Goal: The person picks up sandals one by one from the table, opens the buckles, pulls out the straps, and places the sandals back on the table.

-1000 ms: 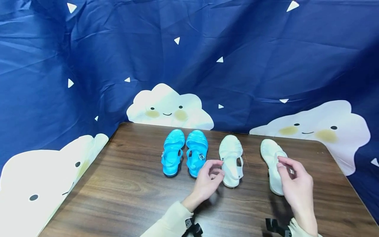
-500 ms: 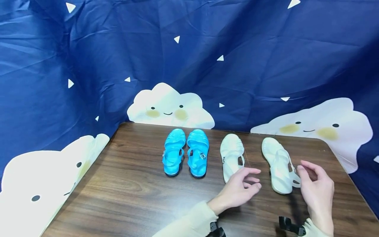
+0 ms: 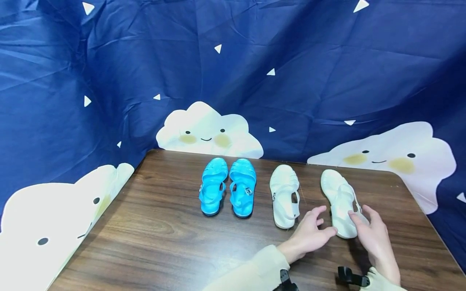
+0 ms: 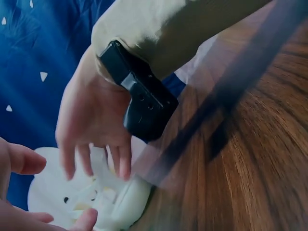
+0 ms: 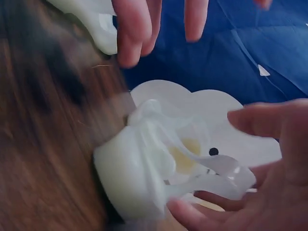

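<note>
Two white sandals stand on the wooden table; the right one (image 3: 340, 220) is angled, toe to the back left. My right hand (image 3: 376, 240) is at the right side of its heel, thumb and fingers spread around the loose strap (image 5: 207, 187). I cannot tell whether they touch it. My left hand (image 3: 309, 234) reaches from the left, its fingers parted and holding nothing, thumb tip close to the same heel. To the left lies the other white sandal (image 3: 284, 188), its strap standing across the heel. In the left wrist view the angled sandal (image 4: 132, 199) is partly hidden behind fingers.
A blue sandal (image 3: 212, 178) and its mate (image 3: 242, 171) stand side by side left of the white ones. The brown wooden table (image 3: 153, 226) ends at a blue curtain (image 3: 233, 60) printed with white clouds and triangles.
My left hand has moved right, from beside the left white sandal to the angled one's heel. My right hand went right, then back toward the heel. The angled sandal's strap now shows more fully.
</note>
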Demonstrator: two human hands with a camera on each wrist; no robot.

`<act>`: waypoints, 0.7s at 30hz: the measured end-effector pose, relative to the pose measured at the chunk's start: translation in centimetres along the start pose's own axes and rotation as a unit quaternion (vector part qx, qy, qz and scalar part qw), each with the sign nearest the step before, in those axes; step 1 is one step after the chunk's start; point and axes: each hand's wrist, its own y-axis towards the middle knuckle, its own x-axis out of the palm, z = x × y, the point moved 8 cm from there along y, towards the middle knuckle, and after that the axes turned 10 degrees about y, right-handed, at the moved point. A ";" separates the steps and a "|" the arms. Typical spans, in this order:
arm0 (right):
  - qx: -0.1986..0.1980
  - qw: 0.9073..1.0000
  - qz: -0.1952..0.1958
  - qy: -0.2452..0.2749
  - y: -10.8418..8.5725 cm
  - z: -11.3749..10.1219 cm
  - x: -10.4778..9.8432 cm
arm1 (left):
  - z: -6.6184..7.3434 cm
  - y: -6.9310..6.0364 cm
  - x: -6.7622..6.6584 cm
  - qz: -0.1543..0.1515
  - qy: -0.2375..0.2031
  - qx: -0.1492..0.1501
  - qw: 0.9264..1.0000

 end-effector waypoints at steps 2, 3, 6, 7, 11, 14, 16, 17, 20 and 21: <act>-0.010 1.000 -0.015 -0.011 0.2 -0.1 0.4 | -0.1 0.4 0.4 0.007 0.009 -0.010 1.000; -0.014 1.000 -0.017 -0.014 0.2 -0.1 0.5 | -0.1 0.6 0.7 0.010 0.015 -0.013 1.000; -0.016 1.000 -0.006 -0.016 0.3 -0.1 0.5 | 0.0 1.3 1.4 0.010 0.028 -0.015 0.999; -0.014 1.000 -0.003 -0.010 0.3 0.0 0.5 | 0.0 1.4 1.6 0.007 0.031 -0.017 0.999; -0.008 1.000 -0.005 0.013 0.3 0.2 0.5 | -0.1 1.9 2.3 -0.003 0.025 -0.027 0.999; -0.010 0.999 -0.015 0.028 0.3 0.2 0.8 | -0.1 2.1 2.5 0.001 0.029 -0.028 0.999; -0.012 0.999 -0.017 0.032 0.3 0.2 1.0 | 0.0 2.1 2.5 0.004 0.050 -0.019 0.999; -0.012 0.999 -0.018 0.033 0.3 0.2 1.1 | 0.0 2.1 2.5 0.005 0.065 -0.012 0.998; -0.012 0.999 -0.021 0.031 0.3 0.4 1.3 | 0.1 2.1 2.4 0.010 0.105 0.006 0.994; -0.011 0.999 -0.021 0.032 0.3 0.5 1.4 | 0.1 2.1 2.4 0.010 0.114 0.010 0.993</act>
